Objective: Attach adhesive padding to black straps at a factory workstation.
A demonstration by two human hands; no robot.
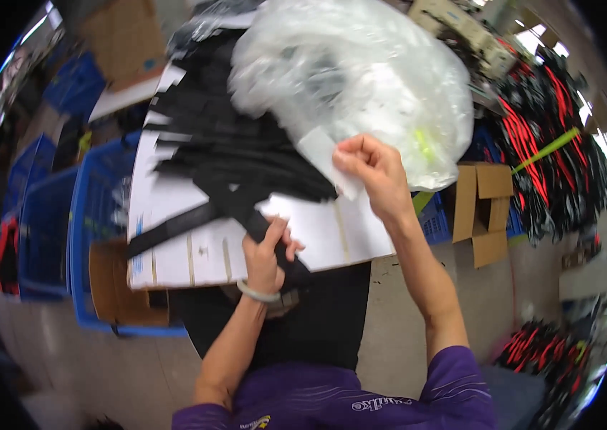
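Observation:
My left hand [265, 254], with a pale ring on its wrist, is closed round a black strap [255, 223] at the table's near edge. The strap's dark lower part hangs over the edge below it. Thumb and fingers of my right hand [375, 172] pinch a small, thin whitish sheet [323, 159]; blur hides whether it is a little bag. Beyond my left hand, black straps [246, 159] lie fanned out in a pile. A large clear plastic bag [418, 86] with pale contents stands behind my right hand.
The white tabletop [311, 236] has a curved near edge. Blue crates [83, 236] stand at the left, one with a cardboard box [106, 290]. An open cardboard box [472, 211] and hanging bundles of black and red straps [540, 136] are at the right.

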